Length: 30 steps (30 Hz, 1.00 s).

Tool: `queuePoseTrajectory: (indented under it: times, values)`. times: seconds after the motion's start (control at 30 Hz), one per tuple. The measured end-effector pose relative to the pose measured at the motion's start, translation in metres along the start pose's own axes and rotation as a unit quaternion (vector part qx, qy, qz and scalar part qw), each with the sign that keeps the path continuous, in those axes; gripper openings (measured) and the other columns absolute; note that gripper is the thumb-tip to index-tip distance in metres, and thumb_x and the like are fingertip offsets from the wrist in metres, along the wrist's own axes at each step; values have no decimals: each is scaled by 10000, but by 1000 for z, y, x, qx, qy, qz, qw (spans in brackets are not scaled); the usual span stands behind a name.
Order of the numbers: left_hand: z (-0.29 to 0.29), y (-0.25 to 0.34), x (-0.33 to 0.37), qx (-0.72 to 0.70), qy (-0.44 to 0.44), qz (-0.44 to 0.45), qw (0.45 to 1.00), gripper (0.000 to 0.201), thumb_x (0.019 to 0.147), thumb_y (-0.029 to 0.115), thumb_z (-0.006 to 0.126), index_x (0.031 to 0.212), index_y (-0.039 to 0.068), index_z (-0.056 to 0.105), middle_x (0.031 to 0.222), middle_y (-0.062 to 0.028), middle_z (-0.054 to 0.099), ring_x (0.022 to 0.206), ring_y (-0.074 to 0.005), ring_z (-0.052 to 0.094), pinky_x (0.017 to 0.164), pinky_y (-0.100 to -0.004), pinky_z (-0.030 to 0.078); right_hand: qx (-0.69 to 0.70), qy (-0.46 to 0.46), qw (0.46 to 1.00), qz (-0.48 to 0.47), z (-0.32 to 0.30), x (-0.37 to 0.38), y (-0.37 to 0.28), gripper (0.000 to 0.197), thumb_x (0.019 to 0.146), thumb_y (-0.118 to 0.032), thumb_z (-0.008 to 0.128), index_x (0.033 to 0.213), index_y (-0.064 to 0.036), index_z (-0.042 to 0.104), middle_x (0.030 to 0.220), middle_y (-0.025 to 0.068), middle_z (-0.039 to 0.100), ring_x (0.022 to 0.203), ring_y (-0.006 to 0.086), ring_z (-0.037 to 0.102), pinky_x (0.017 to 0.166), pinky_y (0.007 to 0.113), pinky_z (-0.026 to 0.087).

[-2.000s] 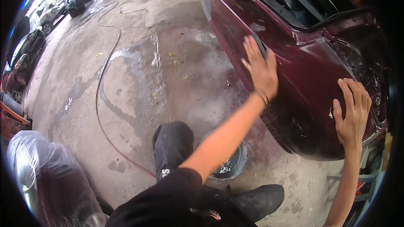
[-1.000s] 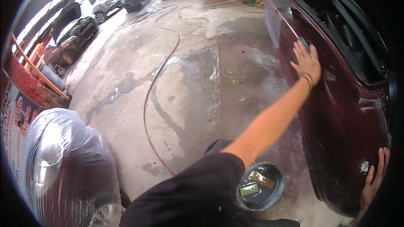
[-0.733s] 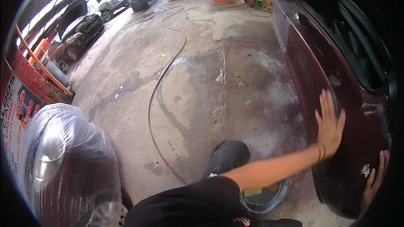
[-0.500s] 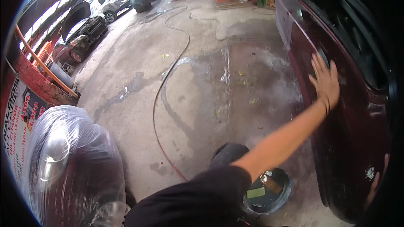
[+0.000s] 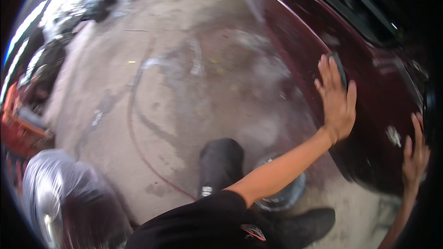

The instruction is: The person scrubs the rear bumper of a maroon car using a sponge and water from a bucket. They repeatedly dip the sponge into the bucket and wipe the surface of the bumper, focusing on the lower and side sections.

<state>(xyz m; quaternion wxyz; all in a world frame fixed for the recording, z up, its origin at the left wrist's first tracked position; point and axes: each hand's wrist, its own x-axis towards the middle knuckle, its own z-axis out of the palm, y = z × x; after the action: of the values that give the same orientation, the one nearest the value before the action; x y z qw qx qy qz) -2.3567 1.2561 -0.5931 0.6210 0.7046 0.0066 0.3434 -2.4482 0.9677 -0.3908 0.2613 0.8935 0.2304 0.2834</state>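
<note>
Toward three o'clock, the left hand [image 5: 337, 106] is lying over the maroon car panel [image 5: 371, 110], fingers stretching and thumb standing apart; whether they are pinching the dark block [image 5: 341, 71], I cannot tell. The block is resting against the panel, near two o'clock. Nearer four, the right hand [image 5: 416, 157] is bracing there, thumb and fingers spreading. A round basin [image 5: 296, 193] is sitting at five o'clock.

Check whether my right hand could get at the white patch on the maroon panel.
Probably yes: the right hand has its thumb close beside the white patch on the maroon panel, and nothing visible lies between them.
</note>
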Motion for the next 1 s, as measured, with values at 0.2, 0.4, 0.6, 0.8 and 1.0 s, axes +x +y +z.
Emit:
queuePoseTrajectory:
  times: [0.2,0.4,0.6,0.8,1.0]
  values:
    - [-46,29,29,8,58,10,998,751,1145,262,400,1748,-35,67,1807,-346,0,1678,-538,-35,1250,-794,2,-45,55,995,-75,-40,39,-35,488,1041,-161,593,1524,-101,625,1543,97,604,1505,319,490,1274,484,326]
    - [-70,-11,104,113,31,61,991,679,1173,365,313,1758,42,197,1844,-191,139,1707,-406,75,1313,-694,-21,-35,56,996,-61,-48,37,-45,484,1031,-182,604,1506,-97,636,1534,104,610,1478,338,510,1265,491,336]
    - [-45,-61,29,93,13,23,995,643,1201,311,317,1754,18,169,1847,-197,108,1719,-348,42,1340,-599,12,-16,75,995,-61,-57,31,-44,456,932,-209,689,1380,-128,720,1415,75,679,1352,322,598,1185,487,403]
    - [-64,-43,96,-55,107,173,978,667,1206,415,306,1693,-41,339,1774,-233,305,1642,-362,299,1353,-466,234,46,204,976,-52,-32,58,-59,371,842,-339,797,1192,-223,749,1247,-25,673,1213,215,621,1059,444,440]
    - [-43,-66,45,-74,102,6,992,737,1205,491,273,1741,-12,210,1818,-219,199,1676,-362,216,1377,-475,181,77,218,972,-39,-35,44,-53,416,832,-296,798,1234,-206,739,1278,-22,658,1213,219,597,1067,439,429]
